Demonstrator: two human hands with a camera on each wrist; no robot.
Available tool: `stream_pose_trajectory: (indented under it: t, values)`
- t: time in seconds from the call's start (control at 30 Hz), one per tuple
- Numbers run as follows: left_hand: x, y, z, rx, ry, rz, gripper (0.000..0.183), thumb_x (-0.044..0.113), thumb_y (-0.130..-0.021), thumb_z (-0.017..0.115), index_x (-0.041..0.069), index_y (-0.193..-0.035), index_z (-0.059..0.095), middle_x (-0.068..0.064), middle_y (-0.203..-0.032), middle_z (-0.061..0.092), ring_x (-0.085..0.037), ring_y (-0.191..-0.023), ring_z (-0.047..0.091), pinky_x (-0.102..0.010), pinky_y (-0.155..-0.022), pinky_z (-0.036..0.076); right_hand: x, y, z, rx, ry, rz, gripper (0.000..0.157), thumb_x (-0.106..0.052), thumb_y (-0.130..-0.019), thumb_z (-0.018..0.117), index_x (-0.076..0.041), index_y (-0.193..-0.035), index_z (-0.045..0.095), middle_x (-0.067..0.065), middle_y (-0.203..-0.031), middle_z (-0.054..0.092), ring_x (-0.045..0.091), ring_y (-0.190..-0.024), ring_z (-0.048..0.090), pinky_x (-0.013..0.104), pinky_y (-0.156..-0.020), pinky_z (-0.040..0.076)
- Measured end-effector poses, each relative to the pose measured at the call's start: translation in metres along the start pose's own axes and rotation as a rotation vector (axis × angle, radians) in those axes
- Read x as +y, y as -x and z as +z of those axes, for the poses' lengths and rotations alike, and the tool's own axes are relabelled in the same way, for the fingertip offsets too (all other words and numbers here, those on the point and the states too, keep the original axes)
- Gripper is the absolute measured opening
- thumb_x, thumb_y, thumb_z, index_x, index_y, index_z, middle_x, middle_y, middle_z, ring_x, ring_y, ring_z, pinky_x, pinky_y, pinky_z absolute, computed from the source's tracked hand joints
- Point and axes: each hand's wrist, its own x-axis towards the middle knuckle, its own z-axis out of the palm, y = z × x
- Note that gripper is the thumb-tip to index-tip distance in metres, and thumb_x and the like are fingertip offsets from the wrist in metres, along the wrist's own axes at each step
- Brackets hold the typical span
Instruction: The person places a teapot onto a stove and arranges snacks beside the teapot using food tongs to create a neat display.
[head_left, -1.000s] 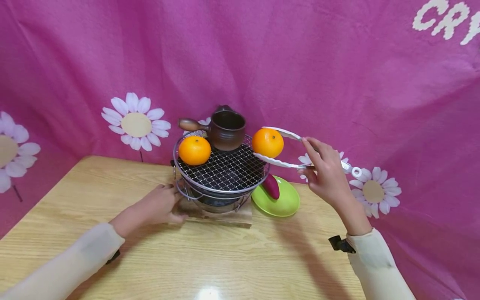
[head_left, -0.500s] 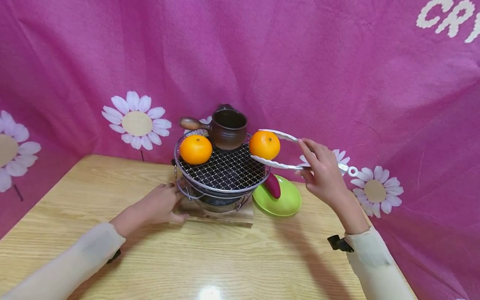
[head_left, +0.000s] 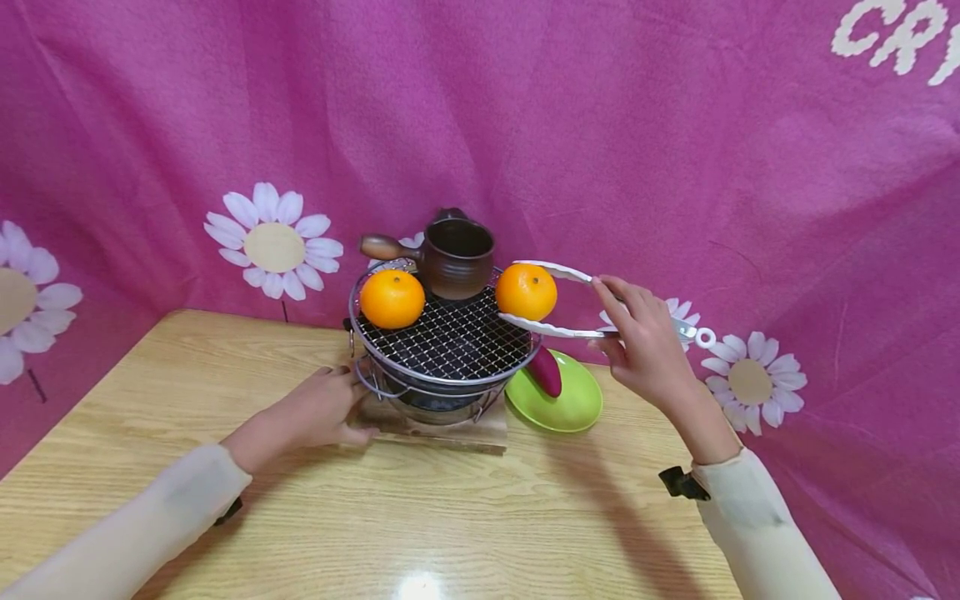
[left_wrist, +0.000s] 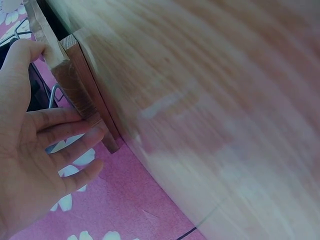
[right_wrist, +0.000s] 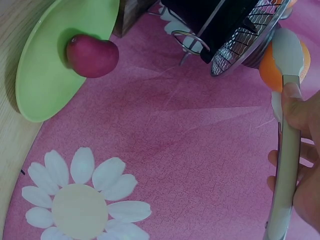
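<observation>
Left hand, near left of the grill: lies spread wide, thumb and index finger against the wooden board beneath. Lime plate, right of the grill: bears a purple vegetable. Right hand, farther right: grips white tongs. Held orange, over the grill's right rim: sits between the tong arms. Second orange: rests on the grill's left. Brown pot: stands at its rear.
</observation>
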Motion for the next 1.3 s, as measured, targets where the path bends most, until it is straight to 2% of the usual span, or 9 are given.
stream_pose_trajectory:
  t: [0.5,0.83,1.3]
  values:
    - [0.0016,-0.0024,-0.0011,-0.012,0.007,-0.008,0.079,0.054,-0.082,0.073,-0.001,-0.138,0.060,-0.022,-0.138,0.061,-0.040,-0.114,0.065,-0.054,-0.088,0.055,-0.0030,-0.0035,-0.0025,-0.047,-0.008,0.014,0.077,0.011,-0.073,0.076,0.004,-0.146,0.050,0.029,-0.138,0.054,0.047,-0.119,0.052,0.063,-0.097,0.042]
    - [0.0008,-0.0038,-0.0003,-0.006,0.020,-0.013,0.079,0.053,-0.082,0.074,0.000,-0.138,0.059,-0.023,-0.139,0.061,-0.041,-0.116,0.064,-0.056,-0.090,0.054,-0.0045,-0.0042,0.0001,-0.024,-0.015,0.009,0.075,0.014,-0.072,0.073,0.006,-0.143,0.052,0.030,-0.136,0.056,0.049,-0.117,0.053,0.065,-0.098,0.042]
    - [-0.0002,0.0002,0.0011,-0.015,0.013,-0.012,0.080,0.054,-0.082,0.073,-0.002,-0.137,0.060,-0.023,-0.140,0.060,-0.041,-0.115,0.064,-0.054,-0.089,0.054,-0.0058,-0.0052,0.0030,-0.063,-0.022,0.019,0.074,0.008,-0.074,0.076,0.005,-0.144,0.052,0.028,-0.137,0.055,0.047,-0.118,0.053,0.062,-0.100,0.042]
